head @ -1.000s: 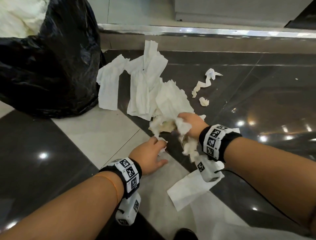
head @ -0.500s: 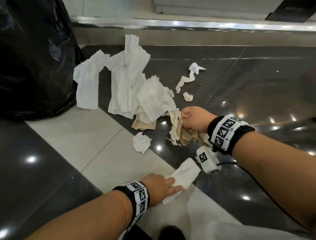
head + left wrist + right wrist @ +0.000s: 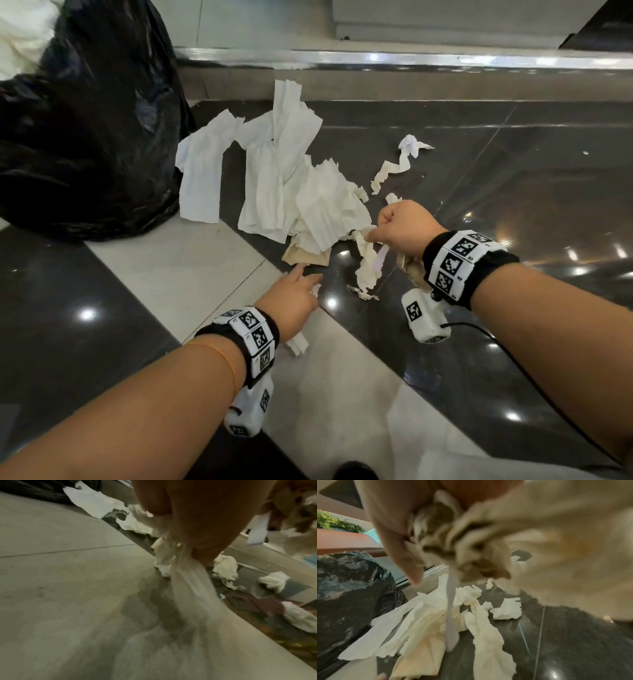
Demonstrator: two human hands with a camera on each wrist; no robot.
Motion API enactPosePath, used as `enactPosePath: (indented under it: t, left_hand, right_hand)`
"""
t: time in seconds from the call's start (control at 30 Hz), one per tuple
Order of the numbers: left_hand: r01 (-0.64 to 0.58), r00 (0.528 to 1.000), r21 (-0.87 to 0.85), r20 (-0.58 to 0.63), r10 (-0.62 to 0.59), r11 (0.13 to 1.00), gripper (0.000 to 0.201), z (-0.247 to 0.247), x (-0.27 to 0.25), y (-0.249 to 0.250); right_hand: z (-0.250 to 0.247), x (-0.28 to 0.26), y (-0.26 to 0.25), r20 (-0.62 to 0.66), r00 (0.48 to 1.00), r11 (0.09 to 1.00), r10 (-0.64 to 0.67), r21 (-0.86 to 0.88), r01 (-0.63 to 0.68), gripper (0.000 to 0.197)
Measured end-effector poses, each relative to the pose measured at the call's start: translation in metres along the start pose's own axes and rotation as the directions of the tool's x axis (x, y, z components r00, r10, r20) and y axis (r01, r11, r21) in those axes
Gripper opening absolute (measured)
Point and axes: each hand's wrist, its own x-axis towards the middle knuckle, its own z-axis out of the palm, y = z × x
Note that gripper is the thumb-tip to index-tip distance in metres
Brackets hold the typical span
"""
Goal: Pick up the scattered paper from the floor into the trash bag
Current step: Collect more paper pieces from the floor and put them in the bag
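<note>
The black trash bag [image 3: 85, 137] is seen bulging at the far left of the floor, with white paper already visible in its open top. Touching its right flank, the main pile of paper towels [image 3: 281, 185] is spread over the dark tiles [image 3: 513, 178], its long sheets running away from the person toward the metal threshold [image 3: 411, 61]. A tan sheet [image 3: 305, 255] is tucked under the pile's near edge. To the right of the pile, well apart from the bag, a twisted strip [image 3: 394, 168] and a small wad [image 3: 392, 198] are left lying.

The right hand [image 3: 404, 229] is closed in a fist around a crumpled bundle of paper [image 3: 368, 263], with strips hanging below it; in the right wrist view the wad is seen bunched in the palm. The left hand [image 3: 294, 294] is stretched low over the pale tile, fingers pointing forward, and a strip of paper [image 3: 192, 588] is pinched at its fingertips, as the left wrist view shows; its tail trails under the wrist.

The remaining pile lies ahead and slightly left of both hands, and the left hand is judged nearer to its near edge and to the tan sheet, just short of the forefinger. The bag lies farther left still, so a leftward carry is called for.
</note>
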Motion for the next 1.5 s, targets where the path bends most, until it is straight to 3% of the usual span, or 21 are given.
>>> enactPosePath:
  t: [0.07,0.17,0.3,0.47,0.5,0.63,0.7,0.77,0.83,0.93,1.07,1.2,1.3,1.4,1.47,1.5]
  left_hand:
    - [0.059,0.992,0.037,0.107,-0.063,0.998,0.022,0.010,-0.001,-0.008]
    - [0.065,0.986,0.122,0.142,-0.082,0.990,0.021,0.018,-0.008,-0.009]
    - [0.095,0.987,0.056,0.121,-0.101,0.994,0.020,0.017,-0.013,-0.009]
    - [0.133,0.991,-0.135,0.008,-0.133,0.982,0.018,-0.008,-0.022,-0.015]
    - [0.134,0.990,-0.149,-0.022,-0.139,0.980,0.017,-0.011,-0.024,-0.017]
    - [0.139,0.985,-0.165,-0.082,-0.154,0.976,0.021,-0.013,-0.031,-0.022]
    - [0.154,0.985,-0.162,-0.052,-0.164,0.975,0.025,-0.009,-0.033,-0.024]
    - [0.158,0.986,-0.155,-0.033,-0.165,0.975,0.029,-0.005,-0.033,-0.024]
    - [0.158,0.986,-0.150,-0.022,-0.163,0.976,0.032,-0.005,-0.032,-0.022]
    - [0.156,0.987,-0.133,-0.003,-0.158,0.979,0.034,-0.007,-0.029,-0.019]
    - [0.160,0.987,-0.124,0.010,-0.160,0.979,0.034,-0.007,-0.026,-0.015]
    - [0.172,0.985,-0.101,0.021,-0.170,0.980,0.033,-0.008,-0.022,-0.012]
    - [0.182,0.983,-0.099,0.021,-0.180,0.978,0.032,-0.008,-0.021,-0.010]
    - [0.191,0.982,-0.093,0.026,-0.189,0.977,0.033,-0.008,-0.022,-0.009]
    - [0.194,0.981,-0.082,0.034,-0.192,0.978,0.034,-0.007,-0.023,-0.009]
    - [0.194,0.981,-0.080,0.037,-0.192,0.978,0.034,-0.007,-0.023,-0.009]
  right_hand:
    - [0.003,0.001,0.002,-0.006,1.000,0.998,-0.009,-0.060,0.009,0.035]
    - [0.006,-0.001,0.005,0.032,0.999,0.991,0.009,-0.131,-0.004,0.014]
    - [0.020,0.000,0.013,0.110,0.994,0.944,0.024,-0.329,0.014,0.055]
    - [0.058,0.001,0.034,0.325,0.941,0.758,0.099,-0.637,0.140,0.094]
    - [0.065,-0.001,0.036,0.324,0.940,0.736,0.107,-0.661,0.144,0.091]
    - [0.072,-0.002,0.026,0.319,0.948,0.611,0.002,-0.751,0.251,0.035]
    - [0.064,-0.001,0.014,0.318,0.947,0.681,-0.041,-0.685,0.259,0.027]
    - [0.050,-0.002,0.005,0.249,0.965,0.811,-0.089,-0.544,0.215,0.017]
    - [0.030,-0.007,-0.004,0.152,0.985,0.940,-0.079,-0.316,0.124,0.020]
    - [-0.002,-0.009,-0.010,0.044,0.998,0.996,-0.050,-0.076,0.053,0.026]
    - [-0.042,-0.002,0.011,-0.095,0.995,0.974,0.007,-0.224,-0.028,0.020]
    - [-0.056,0.005,0.052,-0.189,0.978,0.959,0.093,-0.246,-0.139,0.025]
    - [-0.044,0.009,0.085,-0.183,0.968,0.891,0.169,-0.392,-0.230,0.041]
    - [-0.022,0.004,0.115,-0.100,0.924,0.837,0.368,-0.397,-0.376,0.066]
    - [-0.006,0.002,0.126,-0.018,0.903,0.778,0.430,-0.500,-0.380,0.067]
    - [0.000,0.002,0.129,-0.008,0.913,0.763,0.409,-0.547,-0.346,0.057]
